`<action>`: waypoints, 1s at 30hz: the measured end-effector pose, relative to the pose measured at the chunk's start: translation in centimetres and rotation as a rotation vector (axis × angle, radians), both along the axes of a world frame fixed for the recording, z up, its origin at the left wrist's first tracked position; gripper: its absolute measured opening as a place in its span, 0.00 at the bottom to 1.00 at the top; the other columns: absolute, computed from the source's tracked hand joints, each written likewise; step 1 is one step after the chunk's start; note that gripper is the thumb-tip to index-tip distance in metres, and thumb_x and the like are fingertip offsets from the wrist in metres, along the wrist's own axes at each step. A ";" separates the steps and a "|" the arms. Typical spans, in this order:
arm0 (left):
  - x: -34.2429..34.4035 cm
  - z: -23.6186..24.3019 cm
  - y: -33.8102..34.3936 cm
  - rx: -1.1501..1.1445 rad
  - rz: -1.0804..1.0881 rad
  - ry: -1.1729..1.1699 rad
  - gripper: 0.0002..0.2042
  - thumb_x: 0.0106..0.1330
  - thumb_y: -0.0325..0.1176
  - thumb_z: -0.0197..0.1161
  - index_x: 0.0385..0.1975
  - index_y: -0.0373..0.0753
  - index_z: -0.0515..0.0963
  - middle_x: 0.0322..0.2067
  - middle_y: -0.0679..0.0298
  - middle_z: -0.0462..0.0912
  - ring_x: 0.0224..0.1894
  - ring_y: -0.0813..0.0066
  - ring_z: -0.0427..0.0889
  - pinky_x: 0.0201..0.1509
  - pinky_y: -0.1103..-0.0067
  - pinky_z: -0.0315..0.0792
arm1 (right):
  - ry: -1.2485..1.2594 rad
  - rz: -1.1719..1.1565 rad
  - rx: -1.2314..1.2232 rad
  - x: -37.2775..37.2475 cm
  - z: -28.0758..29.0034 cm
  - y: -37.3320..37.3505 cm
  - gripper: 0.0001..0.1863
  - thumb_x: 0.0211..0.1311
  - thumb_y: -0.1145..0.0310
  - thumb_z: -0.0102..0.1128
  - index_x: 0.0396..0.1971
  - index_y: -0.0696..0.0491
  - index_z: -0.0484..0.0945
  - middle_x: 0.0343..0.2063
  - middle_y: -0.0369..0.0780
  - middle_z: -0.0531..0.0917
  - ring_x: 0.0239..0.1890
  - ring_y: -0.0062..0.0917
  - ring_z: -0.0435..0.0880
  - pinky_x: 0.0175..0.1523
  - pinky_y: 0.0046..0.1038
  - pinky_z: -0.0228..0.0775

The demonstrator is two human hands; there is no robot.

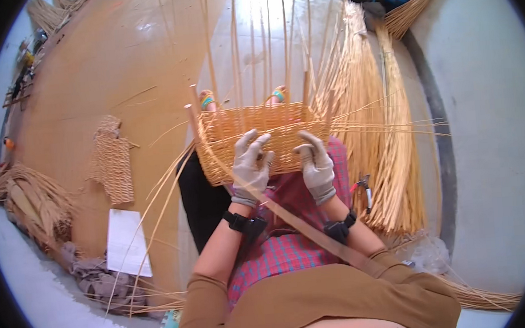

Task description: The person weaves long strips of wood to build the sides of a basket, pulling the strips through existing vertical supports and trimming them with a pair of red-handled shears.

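A rectangular woven basket point(283, 116) with upright wooden stakes and long pale strands rests across my lap. My gloved left hand point(251, 165) is on the near wall, its fingers curled against the weave, with a long strand running down past it. My gloved right hand point(316, 166) grips the same wall farther right with bent fingertips. What lies under the fingertips is too small to make out clearly.
Bundles of long strands point(402, 177) lie at right, beside red-handled cutters point(366, 190). At left are a flat woven piece point(115, 169), a white board point(126, 239), another strand bundle point(31, 200) and crumpled cloth point(99, 281). My sandalled feet point(279, 93) show beyond the basket.
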State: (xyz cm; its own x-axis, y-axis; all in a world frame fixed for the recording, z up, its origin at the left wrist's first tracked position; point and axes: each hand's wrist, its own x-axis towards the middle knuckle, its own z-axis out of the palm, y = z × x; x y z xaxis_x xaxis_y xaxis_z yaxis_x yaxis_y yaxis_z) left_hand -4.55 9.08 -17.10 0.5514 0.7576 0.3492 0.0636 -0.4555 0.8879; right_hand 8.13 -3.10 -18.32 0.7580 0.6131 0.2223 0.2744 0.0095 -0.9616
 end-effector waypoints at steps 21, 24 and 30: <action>-8.0 -3.0 11.3 -0.431 0.023 -0.081 0.15 0.65 0.35 0.76 0.48 0.44 0.80 0.51 0.64 0.71 0.55 0.72 0.73 0.58 0.72 0.74 | -0.019 0.128 0.109 -5.3 2.1 13.2 0.15 0.74 0.68 0.61 0.57 0.54 0.82 0.41 0.43 0.89 0.36 0.23 0.88 0.37 0.29 0.81; -6.5 -4.2 10.2 -0.526 0.159 -0.207 0.11 0.67 0.32 0.73 0.46 0.42 0.80 0.47 0.66 0.75 0.51 0.74 0.75 0.58 0.75 0.74 | -0.808 0.077 -0.145 -5.3 7.5 19.2 0.23 0.72 0.66 0.61 0.65 0.51 0.75 0.44 0.50 0.87 0.38 0.30 0.88 0.44 0.33 0.81; -4.6 -4.7 9.2 -0.299 0.411 -0.275 0.23 0.66 0.27 0.71 0.58 0.38 0.70 0.48 0.64 0.77 0.46 0.76 0.79 0.53 0.74 0.76 | -0.005 0.142 0.343 -0.5 1.4 12.3 0.26 0.73 0.77 0.57 0.68 0.57 0.65 0.45 0.44 0.86 0.41 0.24 0.86 0.47 0.27 0.79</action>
